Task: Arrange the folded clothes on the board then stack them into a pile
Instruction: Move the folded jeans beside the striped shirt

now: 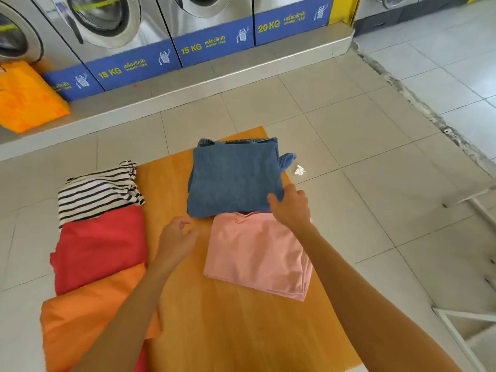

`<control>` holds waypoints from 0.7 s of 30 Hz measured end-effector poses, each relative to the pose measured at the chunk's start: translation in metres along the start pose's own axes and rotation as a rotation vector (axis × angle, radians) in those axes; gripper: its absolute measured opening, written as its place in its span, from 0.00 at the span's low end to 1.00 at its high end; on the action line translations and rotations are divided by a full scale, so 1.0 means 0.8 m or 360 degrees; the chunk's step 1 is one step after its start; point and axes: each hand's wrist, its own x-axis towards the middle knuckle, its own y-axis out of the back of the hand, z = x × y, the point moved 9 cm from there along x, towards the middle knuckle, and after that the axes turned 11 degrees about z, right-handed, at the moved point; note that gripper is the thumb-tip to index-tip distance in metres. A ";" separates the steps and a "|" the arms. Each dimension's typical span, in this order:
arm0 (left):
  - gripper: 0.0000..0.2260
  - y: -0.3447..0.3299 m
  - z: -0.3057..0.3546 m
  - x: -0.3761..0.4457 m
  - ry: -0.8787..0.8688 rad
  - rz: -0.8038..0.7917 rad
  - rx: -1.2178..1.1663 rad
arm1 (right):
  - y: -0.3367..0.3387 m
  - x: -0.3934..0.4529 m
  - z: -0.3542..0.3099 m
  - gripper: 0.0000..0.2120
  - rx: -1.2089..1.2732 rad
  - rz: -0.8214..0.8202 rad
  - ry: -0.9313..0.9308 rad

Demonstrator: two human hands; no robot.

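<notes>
Two folded garments are lying on the wooden board (241, 326): folded blue jeans (234, 178) at its far end and a folded pink shirt (257, 253) just in front, its far edge touching the jeans; your right hand (291, 208) is resting with fingers spread and relaxed on the near right corner of the jeans, gripping nothing; your left hand (175, 244) is hovering over bare board, fingers loosely curled and holding nothing; three more folded pieces are waiting to your left, a striped shirt (98, 191), a red garment (100, 248) and an orange garment (91, 323), overlapping in a row; washing machines (112, 25) are lining the far wall beside an orange bag (26, 100).
</notes>
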 end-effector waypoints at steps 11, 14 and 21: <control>0.29 -0.054 0.055 0.140 -0.0034 -0.0104 -0.0093 | -0.053 0.066 -0.017 0.41 0.0011 -0.0181 -0.0116; 0.37 -0.075 0.063 0.156 0.0033 -0.0114 -0.0132 | -0.060 0.080 -0.013 0.39 -0.0020 -0.0157 -0.0135; 0.37 -0.088 0.050 0.167 0.0087 -0.0185 -0.0301 | -0.077 0.112 -0.037 0.28 0.0176 -0.0087 -0.0004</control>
